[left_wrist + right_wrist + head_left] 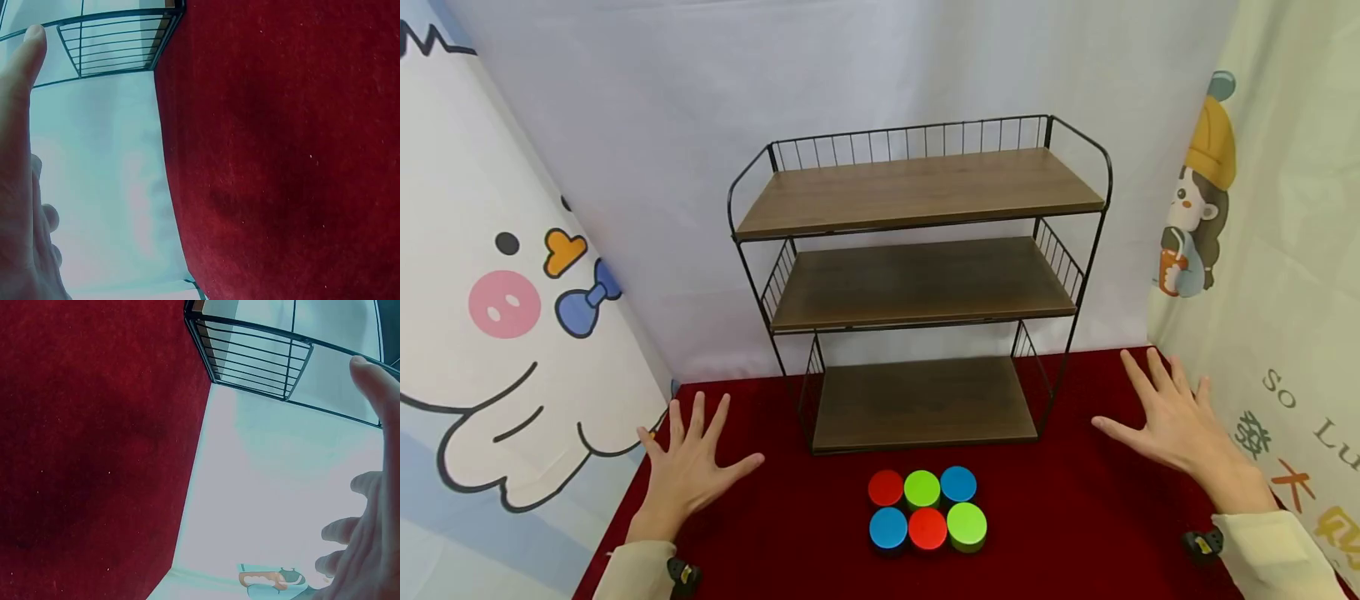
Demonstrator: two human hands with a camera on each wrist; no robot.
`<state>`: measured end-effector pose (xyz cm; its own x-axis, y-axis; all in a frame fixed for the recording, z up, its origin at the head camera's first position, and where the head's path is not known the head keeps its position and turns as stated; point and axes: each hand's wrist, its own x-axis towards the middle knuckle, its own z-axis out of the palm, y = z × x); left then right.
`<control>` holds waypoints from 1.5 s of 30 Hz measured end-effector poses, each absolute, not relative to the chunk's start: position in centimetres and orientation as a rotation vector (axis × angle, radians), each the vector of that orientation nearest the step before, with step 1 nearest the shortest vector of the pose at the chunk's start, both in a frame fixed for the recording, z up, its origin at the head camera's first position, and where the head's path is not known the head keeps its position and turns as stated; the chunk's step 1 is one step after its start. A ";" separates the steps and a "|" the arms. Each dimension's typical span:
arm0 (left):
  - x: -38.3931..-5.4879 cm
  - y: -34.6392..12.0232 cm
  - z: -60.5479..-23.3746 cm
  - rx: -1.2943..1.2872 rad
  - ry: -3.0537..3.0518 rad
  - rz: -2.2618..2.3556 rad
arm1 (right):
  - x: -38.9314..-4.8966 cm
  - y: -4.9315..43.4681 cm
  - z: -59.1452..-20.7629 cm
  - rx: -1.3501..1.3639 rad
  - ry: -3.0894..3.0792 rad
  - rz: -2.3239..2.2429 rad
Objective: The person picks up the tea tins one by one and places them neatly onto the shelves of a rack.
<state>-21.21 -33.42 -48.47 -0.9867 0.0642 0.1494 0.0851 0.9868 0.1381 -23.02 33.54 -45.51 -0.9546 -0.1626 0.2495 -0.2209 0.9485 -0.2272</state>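
My left hand (688,467) is spread with straight fingers over the left side of the red cloth and holds nothing. On the right, my right hand (1176,421) is likewise spread and holds nothing. Between them, near the front, several round coloured blocks (927,529) stand in two rows of three. The back row runs red, green (922,489), blue; the front row blue (888,528), red, green. Behind the blocks stands a three-tier shelf (917,300) with brown boards and a black wire frame. Both wrist views show the shelf's side wires beyond the thumb.
A dark red cloth (760,517) covers the table. A white curtain (700,108) hangs behind the shelf. Printed curtains flank both sides, a white cartoon figure (475,208) at left and a yellow-hatted character (1198,192) at right. Small dark devices sit at both wrists.
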 end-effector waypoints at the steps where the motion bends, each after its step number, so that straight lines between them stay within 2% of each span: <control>1: -21.2 -33.4 -48.5 -0.111 -2.987 -0.219 | -23.0 33.5 -45.5 0.285 -2.875 0.375; 12: -21.9 -32.3 -48.5 -0.119 -2.971 -0.262 | -22.6 33.5 -45.7 0.282 -2.874 0.388; 24: -23.5 -28.5 -48.1 -0.113 -2.931 -0.379 | -21.5 33.2 -46.4 0.251 -2.896 0.502; 45: -24.2 -26.4 -47.0 -0.156 -2.763 -0.657 | -19.3 30.3 -50.2 0.245 -2.940 0.698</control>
<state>-24.23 -26.41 -47.00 -0.9502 0.0364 0.3096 0.1718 0.8898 0.4228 -19.32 30.32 -50.25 -0.9809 -0.1312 0.1433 -0.1816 0.8814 -0.4361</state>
